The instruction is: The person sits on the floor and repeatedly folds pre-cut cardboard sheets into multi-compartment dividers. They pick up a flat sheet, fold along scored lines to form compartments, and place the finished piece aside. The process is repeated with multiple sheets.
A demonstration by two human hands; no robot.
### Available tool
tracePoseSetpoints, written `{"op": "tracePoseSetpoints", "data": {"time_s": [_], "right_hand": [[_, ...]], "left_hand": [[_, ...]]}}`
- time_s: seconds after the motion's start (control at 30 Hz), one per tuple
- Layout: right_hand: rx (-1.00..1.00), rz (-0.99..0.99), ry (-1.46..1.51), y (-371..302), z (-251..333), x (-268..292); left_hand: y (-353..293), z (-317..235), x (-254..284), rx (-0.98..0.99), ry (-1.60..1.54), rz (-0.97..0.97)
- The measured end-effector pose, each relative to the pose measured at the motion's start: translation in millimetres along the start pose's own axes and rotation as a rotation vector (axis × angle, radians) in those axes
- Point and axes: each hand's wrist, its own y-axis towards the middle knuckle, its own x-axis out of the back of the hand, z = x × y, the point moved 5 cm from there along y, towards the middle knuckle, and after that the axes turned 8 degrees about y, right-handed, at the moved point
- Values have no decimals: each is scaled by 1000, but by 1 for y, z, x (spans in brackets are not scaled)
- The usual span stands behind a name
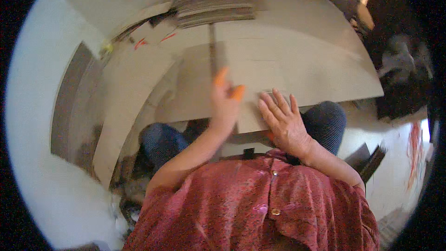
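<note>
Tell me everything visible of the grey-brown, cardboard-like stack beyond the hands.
Thin, flat-looking sheets make up the grey-brown, cardboard-like stack: dark, finely striped edges alternate with paler bands. It sits at the far side of the pale, flat worktop, its upper part cut off by the picture's edge. Neither left hand nor right hand touches it.

Tan tabletop, stacked flat sheets (far side), pale piece near front
</note>
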Motion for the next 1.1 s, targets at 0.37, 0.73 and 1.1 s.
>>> {"op": "tracePoseSetpoints", "data": {"time_s": [0.37,0.73,1.1], "right_hand": [[-480,-401,586,-28,-67,-3],[-544,-539,1071,-24,-75,-10],[-252,-662,1228,22,-57,0]], "left_hand": [[23,50,217,213,1603,-41],[131,57,252,38,1254,5],[67,-25,23,-61,696,556]]}}
